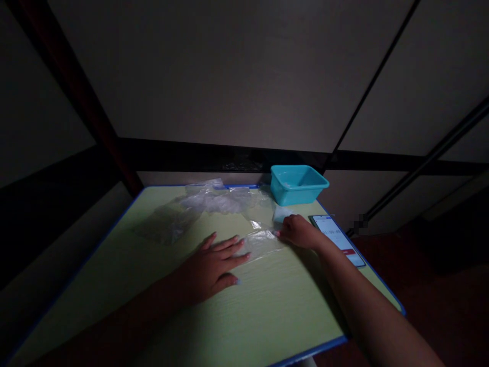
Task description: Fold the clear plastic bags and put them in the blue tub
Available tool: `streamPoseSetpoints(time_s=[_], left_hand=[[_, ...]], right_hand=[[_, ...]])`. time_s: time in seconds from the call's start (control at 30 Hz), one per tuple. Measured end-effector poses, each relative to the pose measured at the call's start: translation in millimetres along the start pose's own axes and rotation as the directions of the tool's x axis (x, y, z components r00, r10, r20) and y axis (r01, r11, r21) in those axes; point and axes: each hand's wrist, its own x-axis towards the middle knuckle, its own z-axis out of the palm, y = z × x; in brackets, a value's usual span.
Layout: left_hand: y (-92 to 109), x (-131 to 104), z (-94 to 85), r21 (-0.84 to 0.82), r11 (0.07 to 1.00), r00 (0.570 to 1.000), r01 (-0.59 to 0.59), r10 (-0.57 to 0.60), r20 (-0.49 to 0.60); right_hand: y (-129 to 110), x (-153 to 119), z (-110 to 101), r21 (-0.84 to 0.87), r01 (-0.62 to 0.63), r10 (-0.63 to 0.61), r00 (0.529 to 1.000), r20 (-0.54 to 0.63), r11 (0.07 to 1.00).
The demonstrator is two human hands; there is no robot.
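Note:
A clear plastic bag (263, 244) lies flattened on the table in the middle of the head view. My left hand (216, 265) rests on its left end, palm down, with the fingers spread. At the bag's right end my right hand (300, 232) is closed, its fingers pinched at the edge of the plastic. Just beyond the right hand a small whitish piece (281, 213) lies on the table, partly covered by that hand; its kind is unclear. Behind the left hand spreads a loose heap of crumpled clear plastic bags (217, 200).
A turquoise plastic basket (298, 196) stands at the far right corner of the light green table (263, 311), which has a blue edge. Beside my right forearm a phone (338, 239) with a lit screen lies near the right edge. Pale panels (229, 76) rise behind.

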Motion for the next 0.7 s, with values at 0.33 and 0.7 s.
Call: streamPoseSetpoints(time_s=[0.33,0.7], left_hand=[[1.9,-0.5,-1.5,0.01,1.0,0.999,0.019,-0.019,0.039],[4.4,-0.8,-3.6,0.043,0.999,1.0,0.002,-0.003,0.03]], right_hand=[[6.9,0.6,1.4,0.302,0.005,-0.03,0.997,0.077,0.953],[9.5,2.0,3.0,0.543,-0.01,-0.05,0.994,0.095,0.84]])
